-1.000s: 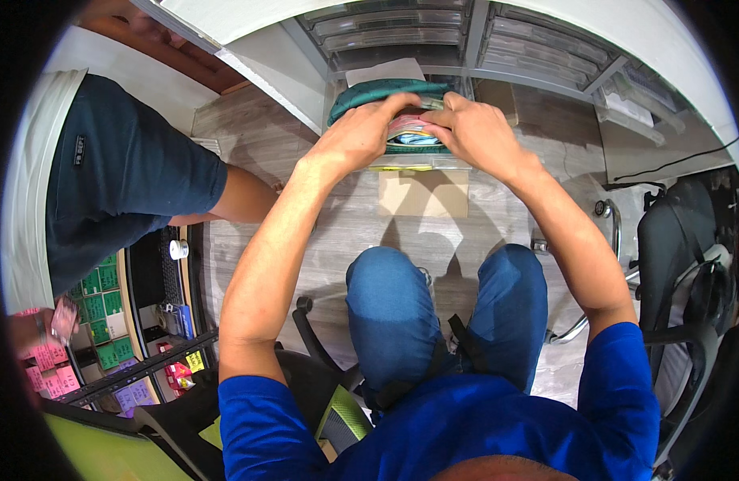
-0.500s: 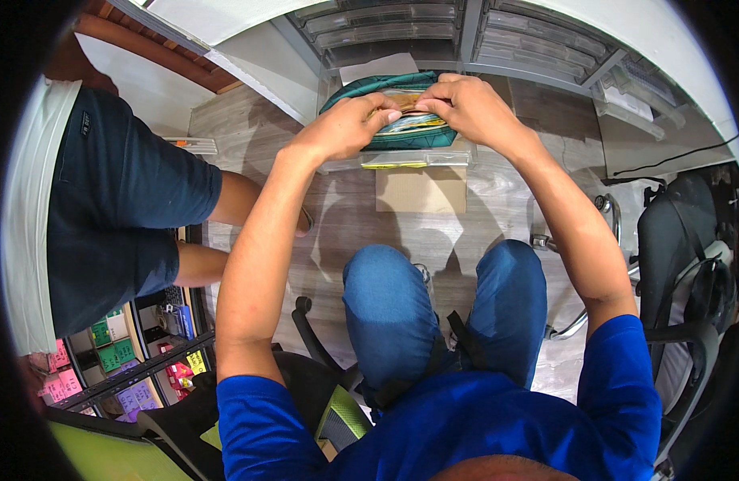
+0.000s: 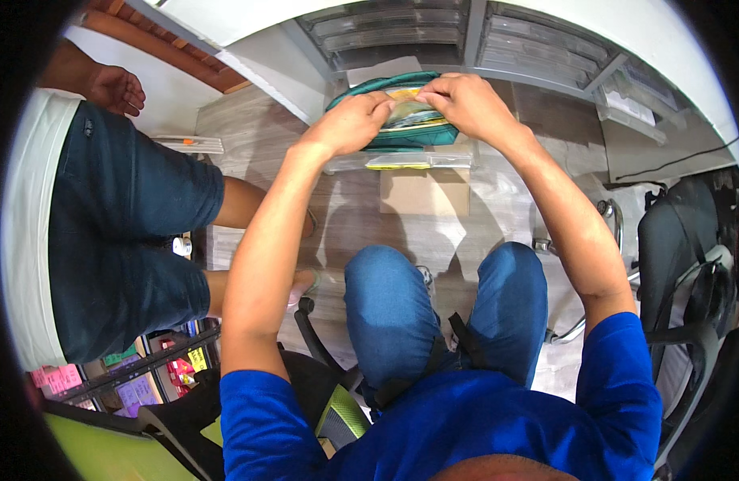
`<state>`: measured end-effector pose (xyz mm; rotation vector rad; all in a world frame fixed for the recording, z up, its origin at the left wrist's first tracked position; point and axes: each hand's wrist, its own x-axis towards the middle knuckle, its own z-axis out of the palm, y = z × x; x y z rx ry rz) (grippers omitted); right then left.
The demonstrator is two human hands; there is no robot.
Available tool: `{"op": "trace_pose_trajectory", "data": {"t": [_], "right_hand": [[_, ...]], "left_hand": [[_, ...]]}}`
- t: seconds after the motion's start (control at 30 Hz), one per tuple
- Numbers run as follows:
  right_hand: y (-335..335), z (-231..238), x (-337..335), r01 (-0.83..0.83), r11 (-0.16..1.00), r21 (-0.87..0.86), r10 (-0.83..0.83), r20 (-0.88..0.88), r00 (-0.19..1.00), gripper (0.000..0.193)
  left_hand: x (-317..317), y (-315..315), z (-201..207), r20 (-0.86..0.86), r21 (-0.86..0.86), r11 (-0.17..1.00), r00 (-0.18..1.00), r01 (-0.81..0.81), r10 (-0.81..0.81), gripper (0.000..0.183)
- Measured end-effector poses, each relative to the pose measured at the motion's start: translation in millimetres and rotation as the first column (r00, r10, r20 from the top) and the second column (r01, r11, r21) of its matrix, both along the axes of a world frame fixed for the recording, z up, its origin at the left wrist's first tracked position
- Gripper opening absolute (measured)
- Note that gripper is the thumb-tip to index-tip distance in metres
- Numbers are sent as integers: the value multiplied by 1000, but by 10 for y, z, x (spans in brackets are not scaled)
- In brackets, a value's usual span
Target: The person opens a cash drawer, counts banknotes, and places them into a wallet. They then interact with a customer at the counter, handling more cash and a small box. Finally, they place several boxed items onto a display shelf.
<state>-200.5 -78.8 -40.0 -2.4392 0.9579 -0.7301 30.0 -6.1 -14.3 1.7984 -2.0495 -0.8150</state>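
Co-worker's legs: shifted closer.
Left hand, right hand: fingers narrow, pinching contents (exact item unclear).
Pouch: held gaping, apparently for access inside.

The left grip and right grip touch thin, layered contents in an open green pouch.
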Motion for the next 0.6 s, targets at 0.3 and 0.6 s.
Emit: {"op": "trace_pose_trajectory", "data": {"t": [0.3,0.6], "right_hand": [[-96,-106,-157,-14,994,-110,0,-127,992,34],[-120,-316,-133,-98,927,-363,67,-96,993,16]], "left_hand": [[-370,-149,-231,62,-122,992,998,-14,22,32],[-598,14,-410,353,-236,938,877,-252,325,47]]}}
